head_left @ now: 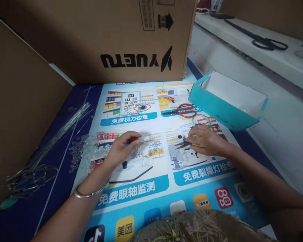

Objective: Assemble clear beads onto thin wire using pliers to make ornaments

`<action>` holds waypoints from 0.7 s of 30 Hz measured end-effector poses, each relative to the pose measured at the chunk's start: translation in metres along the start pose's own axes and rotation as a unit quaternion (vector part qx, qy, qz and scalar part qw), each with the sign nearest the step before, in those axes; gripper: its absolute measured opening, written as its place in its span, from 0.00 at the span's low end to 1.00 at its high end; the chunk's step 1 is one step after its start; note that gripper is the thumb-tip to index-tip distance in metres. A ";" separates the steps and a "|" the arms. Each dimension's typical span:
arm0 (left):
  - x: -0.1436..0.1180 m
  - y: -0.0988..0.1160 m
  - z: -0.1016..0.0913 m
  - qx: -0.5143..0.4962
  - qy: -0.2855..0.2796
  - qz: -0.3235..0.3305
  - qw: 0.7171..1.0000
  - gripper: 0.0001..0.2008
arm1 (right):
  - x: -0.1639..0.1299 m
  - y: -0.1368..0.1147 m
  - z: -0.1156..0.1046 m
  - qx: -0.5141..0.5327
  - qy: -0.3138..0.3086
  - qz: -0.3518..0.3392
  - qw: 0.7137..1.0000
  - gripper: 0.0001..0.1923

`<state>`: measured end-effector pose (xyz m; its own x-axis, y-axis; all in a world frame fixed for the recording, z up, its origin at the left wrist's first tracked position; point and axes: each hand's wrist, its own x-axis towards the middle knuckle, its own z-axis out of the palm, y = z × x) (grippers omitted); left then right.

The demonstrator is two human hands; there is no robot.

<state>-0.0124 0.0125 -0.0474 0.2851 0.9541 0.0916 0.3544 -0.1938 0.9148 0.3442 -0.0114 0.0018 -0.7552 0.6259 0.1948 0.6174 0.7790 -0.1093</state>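
Note:
Thumb and fingers of my left hand (125, 146) are pinched on the edge of a bent wire piece (147, 148), whose thin loops seem to carry clear beads. My right hand (208, 139) is closed around dark-jawed pliers (183, 144) with yellow handles, jaws pointing left. Just beyond that hand lies a ring-shaped wire coil (200, 119). Red-handled scissors (187, 111) rest farther back, blades to the left. Beside my left wrist spreads a pile of clear beads (89, 149).
Bundled thin wires (63, 131) lie at the left. A large cardboard box (131, 37) stands behind the printed table sheet (146, 183). At the right is a teal open box (224, 106); black scissors (270, 43) sit on the ledge.

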 end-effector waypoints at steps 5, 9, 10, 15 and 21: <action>0.000 0.001 0.001 0.003 -0.002 0.003 1.000 0.13 | -0.002 -0.008 -0.001 -0.020 -0.011 -0.020 1.000 0.14; 0.000 0.001 0.001 0.010 -0.007 0.008 1.000 0.13 | -0.006 -0.020 -0.006 -0.023 -0.025 -0.026 0.999 0.15; 0.000 0.001 0.001 0.011 -0.009 0.009 1.000 0.13 | -0.008 -0.023 -0.008 -0.021 -0.027 -0.029 0.999 0.15; 0.000 0.002 0.001 0.011 -0.018 0.012 1.000 0.13 | -0.019 -0.041 -0.010 -0.004 -0.032 -0.033 0.999 0.14; 0.001 0.005 -0.001 0.014 -0.023 0.027 0.999 0.12 | -0.020 -0.064 -0.006 0.019 -0.047 -0.060 0.997 0.15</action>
<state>-0.0107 0.0130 -0.0420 0.3441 0.9311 0.1212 0.3630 -0.2510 0.8973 0.3210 -0.0736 0.0104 -0.8417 0.5271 0.1171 0.5135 0.8484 -0.1283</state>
